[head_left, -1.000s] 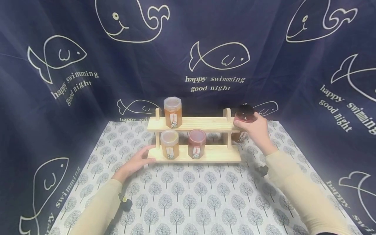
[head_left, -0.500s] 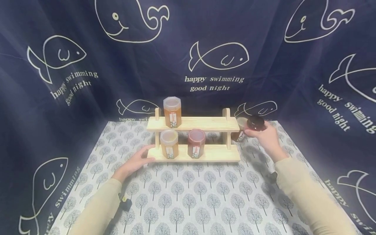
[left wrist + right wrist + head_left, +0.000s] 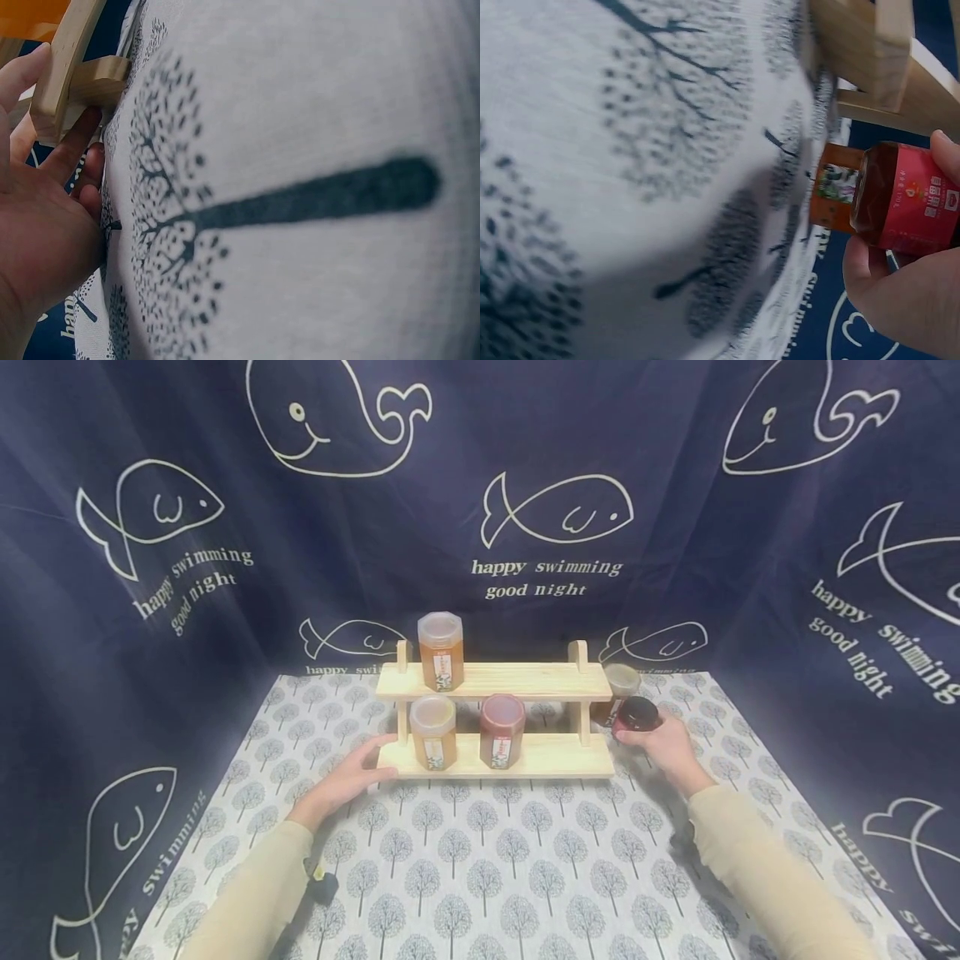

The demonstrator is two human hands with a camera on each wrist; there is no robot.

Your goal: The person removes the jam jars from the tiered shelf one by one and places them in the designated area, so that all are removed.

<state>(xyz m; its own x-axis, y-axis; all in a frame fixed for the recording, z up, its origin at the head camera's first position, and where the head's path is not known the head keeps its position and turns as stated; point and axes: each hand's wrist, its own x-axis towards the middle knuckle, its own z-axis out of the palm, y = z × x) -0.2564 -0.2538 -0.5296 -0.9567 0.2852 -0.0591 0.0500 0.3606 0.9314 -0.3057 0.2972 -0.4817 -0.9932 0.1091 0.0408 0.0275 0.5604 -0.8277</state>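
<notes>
R hand (image 3: 670, 750) lowered dark jar (image 3: 637, 715) beside rack (image 3: 525, 760) | grip pinching jar, label half-hidden | L hand (image 3: 347, 778) grip spread on rack

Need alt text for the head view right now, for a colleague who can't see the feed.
A person's right hand grips a dark-lidded jar on the tree-print tablecloth, just right of a two-tier wooden rack. The left hand rests against the rack's lower left end; three jars stand on the rack and another behind the held one.

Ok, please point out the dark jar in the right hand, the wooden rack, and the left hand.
dark jar (image 3: 638, 713), head view, on its black lid.
wooden rack (image 3: 525, 680), head view, on the bare upper shelf.
left hand (image 3: 347, 779), head view, on the back of the hand.
</notes>
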